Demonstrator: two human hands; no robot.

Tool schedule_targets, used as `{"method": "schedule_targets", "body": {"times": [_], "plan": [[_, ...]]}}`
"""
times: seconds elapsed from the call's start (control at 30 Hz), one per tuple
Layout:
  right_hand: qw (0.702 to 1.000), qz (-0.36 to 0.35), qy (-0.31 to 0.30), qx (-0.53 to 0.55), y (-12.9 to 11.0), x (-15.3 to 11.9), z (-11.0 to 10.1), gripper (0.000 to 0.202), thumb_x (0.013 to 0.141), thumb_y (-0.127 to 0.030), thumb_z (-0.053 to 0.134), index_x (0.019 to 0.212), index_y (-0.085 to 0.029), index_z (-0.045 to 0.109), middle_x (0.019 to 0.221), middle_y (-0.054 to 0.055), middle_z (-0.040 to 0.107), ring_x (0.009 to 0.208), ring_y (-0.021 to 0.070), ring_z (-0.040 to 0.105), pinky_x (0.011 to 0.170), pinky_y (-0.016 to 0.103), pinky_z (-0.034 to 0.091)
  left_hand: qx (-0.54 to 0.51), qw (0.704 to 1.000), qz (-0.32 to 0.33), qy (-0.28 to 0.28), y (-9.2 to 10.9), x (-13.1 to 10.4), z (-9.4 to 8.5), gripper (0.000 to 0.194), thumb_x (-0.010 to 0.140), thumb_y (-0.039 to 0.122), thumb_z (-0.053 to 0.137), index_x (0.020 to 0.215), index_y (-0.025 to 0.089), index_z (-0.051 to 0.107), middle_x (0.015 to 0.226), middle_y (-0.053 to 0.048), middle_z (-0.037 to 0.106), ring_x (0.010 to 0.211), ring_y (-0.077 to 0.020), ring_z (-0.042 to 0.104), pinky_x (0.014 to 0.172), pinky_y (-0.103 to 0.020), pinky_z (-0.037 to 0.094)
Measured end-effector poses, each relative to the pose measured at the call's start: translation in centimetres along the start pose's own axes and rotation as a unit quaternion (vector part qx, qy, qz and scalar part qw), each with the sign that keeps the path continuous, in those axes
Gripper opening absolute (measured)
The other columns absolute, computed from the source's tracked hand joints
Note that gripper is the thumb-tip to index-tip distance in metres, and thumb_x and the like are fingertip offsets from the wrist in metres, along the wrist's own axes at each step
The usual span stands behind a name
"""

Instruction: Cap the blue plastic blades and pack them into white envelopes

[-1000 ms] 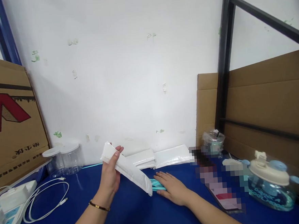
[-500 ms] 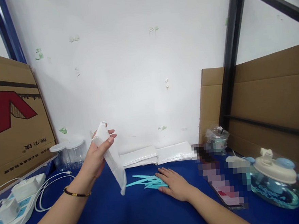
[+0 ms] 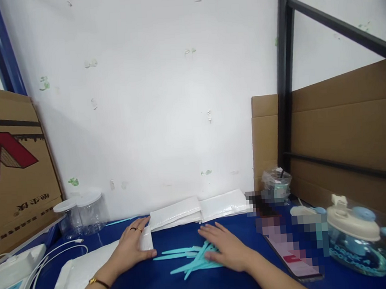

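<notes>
My left hand (image 3: 130, 245) lies flat with its fingers stretched out, over the far end of a white plastic packet (image 3: 79, 269) on the table. Partly covering that packet are my palm and forearm. Over on the other side, my right hand (image 3: 229, 247) is spread palm down on a loose heap of slim turquoise sticks (image 3: 191, 268), whose right ends it hides. The sticks taper and point mostly to the left. Further back, two stacks of folded white packets, a left stack (image 3: 174, 212) and a right stack (image 3: 223, 205), rest against the wall.
Two clear lidded jars (image 3: 92, 215) and one thin turquoise strip (image 3: 121, 221) stand or lie at the back left. A power strip (image 3: 15, 280) with a white cable (image 3: 52, 255) is nearer. To the right are a phone (image 3: 295, 254), a bagged cup (image 3: 277, 187) and a water bottle (image 3: 354, 239).
My left hand has come down from holding up a folded white packet and now lies on a flattened one. The sticks have shifted under my right hand. The view has tilted slightly.
</notes>
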State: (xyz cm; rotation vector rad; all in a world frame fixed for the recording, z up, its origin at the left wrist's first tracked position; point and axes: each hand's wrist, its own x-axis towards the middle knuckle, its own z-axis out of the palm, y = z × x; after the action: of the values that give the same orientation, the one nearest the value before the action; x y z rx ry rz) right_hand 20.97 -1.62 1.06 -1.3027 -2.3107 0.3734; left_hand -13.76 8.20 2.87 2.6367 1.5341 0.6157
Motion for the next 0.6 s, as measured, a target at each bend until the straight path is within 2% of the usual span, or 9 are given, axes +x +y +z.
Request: {"method": "schedule_targets", "body": {"times": [0.07, 0.13, 0.23, 0.37, 0.43, 0.6], "plan": [[0.995, 0.037, 0.085, 0.027, 1.2, 0.2, -0.8, 0.044, 0.091, -0.047, 0.039, 0.128, -0.027, 0.05, 0.132, 0.007, 0.052, 0.123, 0.0241, 0.044, 0.105, 0.04, 0.029, -0.058, 0.998, 0.027, -0.008, 2.0, 0.4, 0.0, 0.046, 0.079, 0.051, 0.05, 0.117, 0.025, 0.054, 0.123, -0.007, 0.054, 0.113, -0.024, 0.048, 0.097, -0.036, 0.037], [0.986, 0.074, 0.143, 0.047, 2.9, 0.3, -1.4, 0.033, 0.091, -0.037, 0.041, 0.109, -0.022, 0.063, 0.111, 0.008, 0.063, 0.106, 0.0224, 0.055, 0.093, 0.035, 0.041, -0.105, 0.991, 0.055, -0.067, 4.4, 1.0, 0.2, 0.029, 0.084, 0.042, 0.044, 0.098, 0.025, 0.062, 0.102, -0.003, 0.062, 0.093, -0.0186, 0.056, 0.084, -0.03, 0.043], [0.982, 0.102, 0.143, 0.067, 4.9, 0.2, -1.3, 0.022, 0.084, -0.027, 0.05, 0.093, -0.02, 0.069, 0.093, 0.006, 0.065, 0.089, 0.0206, 0.059, 0.079, 0.031, 0.046, -0.121, 0.982, 0.064, -0.133, 7.3, 1.8, 1.4, 0.021, 0.076, 0.036, 0.053, 0.087, 0.023, 0.064, 0.09, -0.001, 0.061, 0.082, -0.0167, 0.055, 0.073, -0.025, 0.043], [0.982, 0.101, 0.129, 0.095, 5.3, 0.3, -0.5, 0.021, 0.082, -0.027, 0.053, 0.094, -0.022, 0.07, 0.092, 0.005, 0.065, 0.082, 0.0186, 0.059, 0.073, 0.028, 0.046, -0.14, 0.965, 0.02, -0.219, 8.1, 2.8, 3.3, 0.02, 0.072, 0.035, 0.053, 0.079, 0.019, 0.063, 0.076, -0.001, 0.06, 0.068, -0.0148, 0.053, 0.058, -0.022, 0.038], [0.981, 0.1, 0.137, 0.098, 4.7, 0.7, -0.2, 0.021, 0.083, -0.03, 0.053, 0.094, -0.023, 0.07, 0.092, 0.004, 0.066, 0.085, 0.0191, 0.058, 0.074, 0.027, 0.045, -0.147, 0.964, 0.009, -0.223, 7.8, 3.4, 4.0, 0.02, 0.073, 0.034, 0.051, 0.076, 0.018, 0.062, 0.071, 0.0, 0.059, 0.065, -0.0141, 0.052, 0.056, -0.022, 0.036], [0.981, 0.117, 0.138, 0.063, 2.9, 3.0, 0.5, 0.021, 0.083, -0.038, 0.056, 0.086, -0.024, 0.071, 0.088, 0.003, 0.065, 0.09, 0.0204, 0.056, 0.08, 0.03, 0.041, -0.141, 0.977, 0.0, -0.158, 7.8, 4.9, 5.1, 0.019, 0.074, 0.032, 0.049, 0.077, 0.018, 0.061, 0.07, 0.0, 0.058, 0.067, -0.0146, 0.052, 0.059, -0.023, 0.035]]}}
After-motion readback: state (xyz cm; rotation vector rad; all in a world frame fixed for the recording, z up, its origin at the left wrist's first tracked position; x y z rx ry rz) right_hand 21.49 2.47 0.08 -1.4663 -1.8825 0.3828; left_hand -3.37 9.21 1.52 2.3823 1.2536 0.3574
